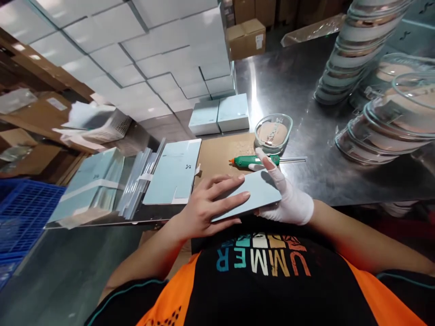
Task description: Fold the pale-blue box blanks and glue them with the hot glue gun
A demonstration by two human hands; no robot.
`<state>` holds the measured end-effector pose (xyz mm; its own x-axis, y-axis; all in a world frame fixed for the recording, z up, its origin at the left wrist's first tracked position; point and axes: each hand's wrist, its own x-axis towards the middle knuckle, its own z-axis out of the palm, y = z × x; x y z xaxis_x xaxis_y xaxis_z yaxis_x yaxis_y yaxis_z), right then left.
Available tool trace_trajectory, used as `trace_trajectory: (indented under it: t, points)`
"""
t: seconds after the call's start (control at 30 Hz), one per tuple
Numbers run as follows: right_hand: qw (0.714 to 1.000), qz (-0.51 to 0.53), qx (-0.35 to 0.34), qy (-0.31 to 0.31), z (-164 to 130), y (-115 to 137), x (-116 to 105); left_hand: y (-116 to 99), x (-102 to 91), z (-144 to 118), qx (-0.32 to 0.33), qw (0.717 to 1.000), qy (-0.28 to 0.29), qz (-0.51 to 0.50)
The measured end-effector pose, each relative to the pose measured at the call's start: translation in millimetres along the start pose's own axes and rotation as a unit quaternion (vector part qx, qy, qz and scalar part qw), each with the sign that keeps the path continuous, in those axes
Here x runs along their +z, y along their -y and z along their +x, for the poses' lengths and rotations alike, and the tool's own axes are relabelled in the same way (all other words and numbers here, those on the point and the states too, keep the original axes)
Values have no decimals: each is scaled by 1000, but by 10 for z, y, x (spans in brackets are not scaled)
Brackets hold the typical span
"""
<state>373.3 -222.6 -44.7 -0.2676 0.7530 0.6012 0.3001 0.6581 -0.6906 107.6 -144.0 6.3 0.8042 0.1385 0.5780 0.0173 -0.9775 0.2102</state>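
Observation:
A flat pale-blue card box blank (253, 192) lies at the near edge of the steel table, held between both hands. My bare left hand (207, 203) rests on top of its left side, fingers spread across it. My right hand (287, 197), in a white glove, grips its right edge from beneath. Just beyond the blank a green glue gun (253, 160) lies on a brown cardboard sheet (217, 156), close to my right fingertips.
A clear dish (273, 132) stands behind the glue gun. Stacks of clear dishes (384, 117) fill the right. Bundled flat blue blanks (98, 181) lie left, two blue boxes (219, 115) and a white box stack (142, 54) behind. A blue crate (23, 208) sits far left.

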Motion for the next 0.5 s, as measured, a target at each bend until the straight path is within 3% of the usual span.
trace_trajectory:
  t: [0.3,0.37,0.43,0.47,0.5]
  points:
    - [991,-17,-133,26,110,164,-301,5,75,-69,11,999,-42,0]
    - [989,-25,-144,22,111,177,-299,9,231,-166,2,995,-97,6]
    - [988,-43,-151,0,95,176,-274,27,493,-339,-28,978,-204,20]
    - [986,-59,-156,-7,80,171,-261,42,650,-451,-64,964,-258,5]
    - [984,-77,-158,-10,61,160,-252,57,811,-571,-125,954,-273,-17]
